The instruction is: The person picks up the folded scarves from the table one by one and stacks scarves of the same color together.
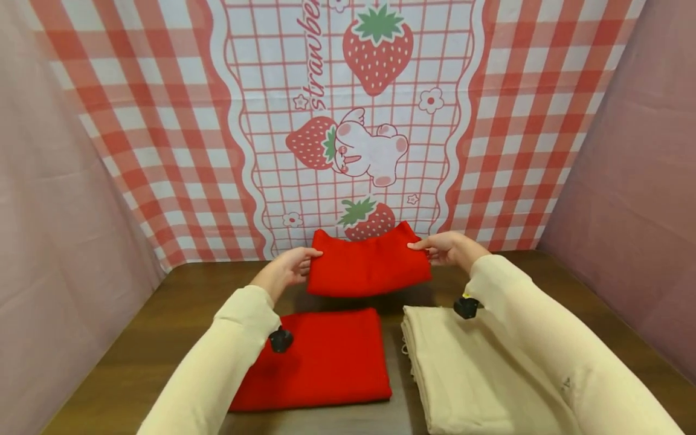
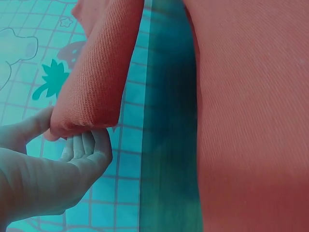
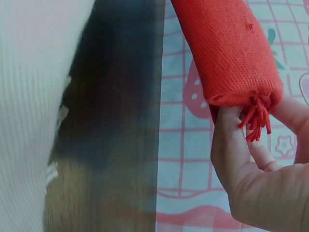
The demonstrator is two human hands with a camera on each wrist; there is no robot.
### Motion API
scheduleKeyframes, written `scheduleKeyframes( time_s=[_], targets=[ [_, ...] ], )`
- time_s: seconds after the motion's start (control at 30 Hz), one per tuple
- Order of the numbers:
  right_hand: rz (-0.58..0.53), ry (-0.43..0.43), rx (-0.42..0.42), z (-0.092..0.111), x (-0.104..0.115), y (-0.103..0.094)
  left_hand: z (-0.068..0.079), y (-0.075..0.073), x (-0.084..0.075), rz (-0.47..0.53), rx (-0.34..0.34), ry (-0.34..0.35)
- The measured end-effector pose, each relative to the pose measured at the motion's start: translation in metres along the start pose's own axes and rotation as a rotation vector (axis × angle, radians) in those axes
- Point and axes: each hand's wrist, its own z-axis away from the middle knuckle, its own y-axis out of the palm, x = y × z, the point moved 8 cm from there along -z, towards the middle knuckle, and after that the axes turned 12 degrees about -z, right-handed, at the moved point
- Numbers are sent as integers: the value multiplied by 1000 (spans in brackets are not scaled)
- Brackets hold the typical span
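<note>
Both hands hold up a folded red knitted cloth (image 1: 370, 266), possibly a scarf, above the back of the table. The left hand (image 1: 287, 269) pinches its left end, thumb on one side and fingers behind or under it. At the other end the right hand (image 1: 447, 249) pinches the cloth the same way. The held cloth sags in the middle between raised corners. In the right wrist view a tuft of red fringe (image 3: 258, 118) hangs from its end beside the right fingers. Below, a second folded red cloth (image 1: 331, 362) lies flat under the left forearm.
A folded cream cloth (image 1: 462, 374) with fringe along its left edge lies at the front right, under the right forearm. The brown wooden table (image 1: 201, 302) ends at a strawberry-print hanging (image 1: 435, 151) behind. Pink curtains (image 1: 70, 211) close off the sides.
</note>
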Motion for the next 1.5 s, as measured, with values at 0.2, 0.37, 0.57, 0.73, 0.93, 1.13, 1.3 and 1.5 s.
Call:
scheduleKeyframes(
  time_s=[0.2, 0.37, 0.57, 0.73, 0.93, 1.13, 1.3, 1.5],
  targets=[
    [-24, 6, 17, 2, -6, 8, 9, -7, 1, -31, 2, 5],
    [-26, -3, 36, 5, -6, 18, 16, -17, 2, -40, 16, 18],
    [-11, -21, 46, 12, -2, 24, 30, -22, 0, -53, 41, 32],
    [-7, -36, 76, 18, 0, 31, 37, -24, -1, -69, 62, 44],
    [-33, -43, 95, 24, -4, 34, 41, -25, 1, -55, 71, 51],
    [-50, -51, 72, 29, -12, 34, 44, -25, 5, -50, 82, 58],
    [-55, -68, 66, 33, -14, 37, 50, -27, 8, -51, 83, 66],
    [-82, -85, 77, 41, -12, 40, 58, -27, 5, -52, 105, 97]
  ],
)
